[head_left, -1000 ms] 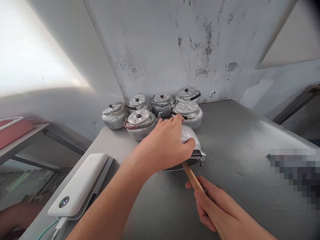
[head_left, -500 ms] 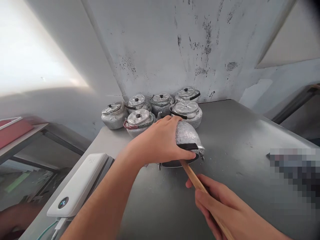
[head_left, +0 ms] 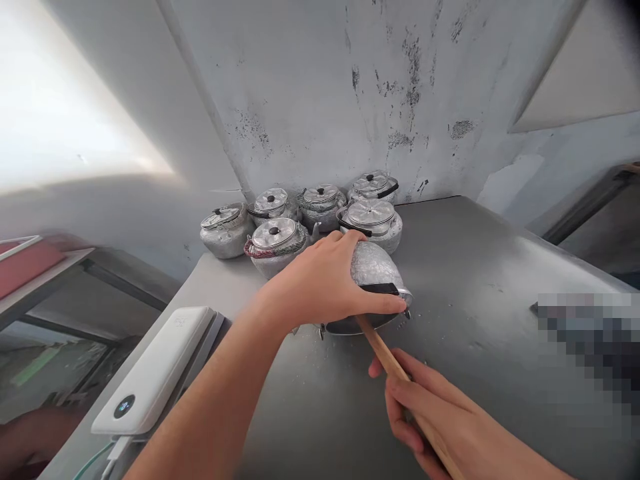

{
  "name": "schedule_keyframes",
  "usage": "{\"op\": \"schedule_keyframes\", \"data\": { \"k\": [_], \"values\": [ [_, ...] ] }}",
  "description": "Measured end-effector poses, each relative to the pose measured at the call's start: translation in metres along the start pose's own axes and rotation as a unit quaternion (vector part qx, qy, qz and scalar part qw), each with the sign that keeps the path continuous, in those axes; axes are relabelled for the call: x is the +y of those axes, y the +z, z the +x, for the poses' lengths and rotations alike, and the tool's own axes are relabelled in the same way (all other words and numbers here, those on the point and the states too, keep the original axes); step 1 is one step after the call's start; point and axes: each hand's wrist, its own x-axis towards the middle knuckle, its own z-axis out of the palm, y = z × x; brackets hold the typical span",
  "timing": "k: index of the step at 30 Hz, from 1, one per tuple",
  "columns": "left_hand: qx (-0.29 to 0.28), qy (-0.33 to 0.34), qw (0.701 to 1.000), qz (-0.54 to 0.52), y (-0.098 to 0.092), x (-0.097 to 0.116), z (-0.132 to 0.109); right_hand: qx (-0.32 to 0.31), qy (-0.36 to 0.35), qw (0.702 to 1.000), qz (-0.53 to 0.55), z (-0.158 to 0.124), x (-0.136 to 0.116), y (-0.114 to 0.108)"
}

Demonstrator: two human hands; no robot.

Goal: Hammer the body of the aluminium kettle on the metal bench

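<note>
My left hand (head_left: 330, 280) grips a dented silver metal teapot (head_left: 375, 267), tipped on its side with its open mouth facing me. The thumb lies across the rim by the black handle (head_left: 381, 289), and the other fingers reach over the body. No lid is on this teapot. In my right hand (head_left: 430, 407) is a wooden stick (head_left: 387, 357), held in closed fingers. The stick's far end goes into the teapot's mouth, where its tip is hidden.
Several lidded metal teapots stand at the back against the stained wall (head_left: 300, 100); the closest has a red and green wrapped handle (head_left: 265, 252). A white power bank (head_left: 155, 370) with a cable lies at the table's left edge. A blurred-out patch (head_left: 590, 340) covers something at right.
My left thumb has slid a little to the right along the teapot's rim. The stick has shifted slightly left at the mouth. The view has moved a little.
</note>
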Motion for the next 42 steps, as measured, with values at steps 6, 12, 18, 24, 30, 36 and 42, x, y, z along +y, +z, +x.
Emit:
{"op": "schedule_keyframes", "data": {
  "k": [6,12,18,24,30,36,42],
  "values": [
    [0.000,-0.004,1.000,0.000,0.0003,-0.0020,0.0020,0.027,0.008,1.000,-0.003,-0.0030,0.0010,-0.0001],
    [0.008,-0.009,1.000,-0.001,0.0020,-0.0048,0.0018,0.031,0.009,0.999,0.000,0.0003,-0.0003,0.0009],
    [0.011,-0.011,1.000,0.000,0.0026,-0.0053,0.0028,0.031,0.028,0.999,0.019,0.0003,-0.0026,0.0008],
    [0.012,-0.010,1.000,0.003,0.0019,-0.0044,0.0027,0.029,0.026,0.998,0.046,-0.0005,-0.0005,-0.0015],
    [0.015,-0.011,1.000,0.002,0.0015,-0.0048,0.0035,0.007,0.006,0.999,0.030,-0.0028,-0.0005,-0.0002],
    [0.019,-0.010,1.000,0.001,0.0024,-0.0046,0.0036,0.016,0.012,1.000,0.017,-0.0033,-0.0067,-0.0002],
    [0.016,-0.018,1.000,0.001,0.0025,-0.0036,0.0027,0.012,0.016,1.000,0.023,0.0007,-0.0051,-0.0058]
  ]
}}
